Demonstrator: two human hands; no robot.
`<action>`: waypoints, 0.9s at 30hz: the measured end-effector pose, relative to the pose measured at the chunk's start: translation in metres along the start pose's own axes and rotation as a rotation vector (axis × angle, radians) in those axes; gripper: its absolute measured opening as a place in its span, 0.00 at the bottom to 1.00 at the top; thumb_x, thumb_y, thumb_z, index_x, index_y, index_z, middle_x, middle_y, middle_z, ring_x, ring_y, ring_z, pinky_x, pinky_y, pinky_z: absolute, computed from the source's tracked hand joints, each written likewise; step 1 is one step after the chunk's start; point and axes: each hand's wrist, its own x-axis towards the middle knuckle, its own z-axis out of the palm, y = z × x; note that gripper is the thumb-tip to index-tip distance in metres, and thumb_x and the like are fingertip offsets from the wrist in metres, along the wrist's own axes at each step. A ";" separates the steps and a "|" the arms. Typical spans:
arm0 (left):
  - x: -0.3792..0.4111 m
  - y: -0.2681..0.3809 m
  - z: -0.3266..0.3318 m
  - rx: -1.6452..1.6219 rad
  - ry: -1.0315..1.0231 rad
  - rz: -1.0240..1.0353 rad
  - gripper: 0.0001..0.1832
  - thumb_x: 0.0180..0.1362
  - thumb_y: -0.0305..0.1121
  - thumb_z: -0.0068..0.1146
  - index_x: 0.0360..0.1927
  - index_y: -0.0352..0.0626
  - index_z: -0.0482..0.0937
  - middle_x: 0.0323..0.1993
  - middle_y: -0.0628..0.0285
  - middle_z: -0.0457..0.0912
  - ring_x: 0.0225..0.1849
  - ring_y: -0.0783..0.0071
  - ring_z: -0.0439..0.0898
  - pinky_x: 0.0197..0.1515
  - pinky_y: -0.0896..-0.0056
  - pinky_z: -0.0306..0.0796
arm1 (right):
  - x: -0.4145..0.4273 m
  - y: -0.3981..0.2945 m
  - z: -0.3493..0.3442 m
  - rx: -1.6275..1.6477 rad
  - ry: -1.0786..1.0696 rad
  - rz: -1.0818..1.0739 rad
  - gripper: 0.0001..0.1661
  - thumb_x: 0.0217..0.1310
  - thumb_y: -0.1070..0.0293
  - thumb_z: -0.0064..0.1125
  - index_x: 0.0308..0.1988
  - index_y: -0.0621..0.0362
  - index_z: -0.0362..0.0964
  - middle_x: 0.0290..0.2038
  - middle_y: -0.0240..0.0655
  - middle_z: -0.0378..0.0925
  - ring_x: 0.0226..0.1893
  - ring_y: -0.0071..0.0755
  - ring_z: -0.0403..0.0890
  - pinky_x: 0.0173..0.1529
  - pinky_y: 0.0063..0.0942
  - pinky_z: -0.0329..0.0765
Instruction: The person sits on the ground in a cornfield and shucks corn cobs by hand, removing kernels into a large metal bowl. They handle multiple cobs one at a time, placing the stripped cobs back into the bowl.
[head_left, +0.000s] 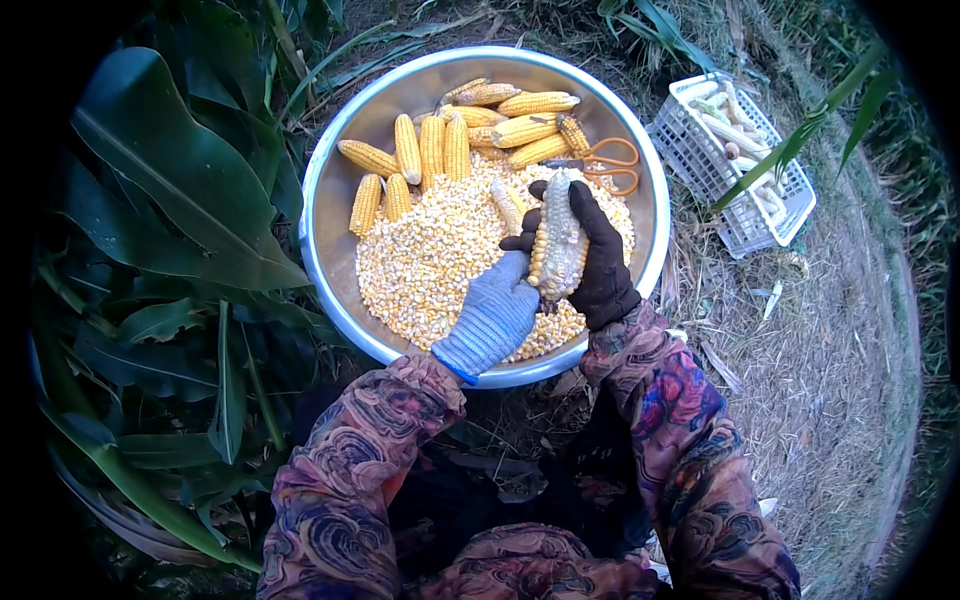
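A partly shelled corn cob (556, 236) is held upright over a metal basin, with a row of yellow kernels left along its left side. My right hand (604, 262), in a dark brown glove, wraps around it from the right and behind. My left hand (495, 307), in a blue-grey knit glove, grips the cob's lower left side; some of its fingertips are hidden. Loose corn kernels (420, 259) heap up beneath both hands. Just behind the held cob, another partly shelled cob (507, 206) lies on the kernels.
Whole yellow corn ears (456, 148) line the far side of the metal basin (324, 187). Orange-handled scissors (613, 154) rest at its right wall. A white plastic basket (739, 214) with stripped cobs stands on straw-covered ground. Broad corn leaves (172, 172) crowd the left.
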 end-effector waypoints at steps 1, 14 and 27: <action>0.000 -0.001 -0.001 0.004 -0.070 -0.023 0.09 0.53 0.29 0.40 0.36 0.40 0.70 0.16 0.64 0.72 0.16 0.80 0.71 0.17 0.81 0.64 | -0.001 -0.001 0.001 0.048 -0.006 0.008 0.28 0.58 0.47 0.49 0.47 0.61 0.62 0.29 0.39 0.73 0.31 0.40 0.78 0.37 0.34 0.77; 0.008 0.014 -0.021 -0.050 0.054 0.182 0.16 0.48 0.25 0.57 0.43 0.40 0.74 0.28 0.65 0.73 0.27 0.81 0.74 0.27 0.80 0.70 | 0.006 -0.011 -0.015 0.160 0.060 -0.019 0.33 0.59 0.45 0.46 0.47 0.67 0.61 0.30 0.41 0.72 0.30 0.36 0.77 0.35 0.31 0.77; 0.009 0.012 -0.019 0.279 0.124 0.431 0.02 0.50 0.25 0.53 0.29 0.41 0.73 0.22 0.62 0.72 0.22 0.77 0.73 0.24 0.75 0.68 | 0.000 -0.002 -0.010 0.042 0.093 0.051 0.26 0.57 0.48 0.51 0.44 0.59 0.63 0.29 0.39 0.73 0.28 0.34 0.76 0.34 0.29 0.76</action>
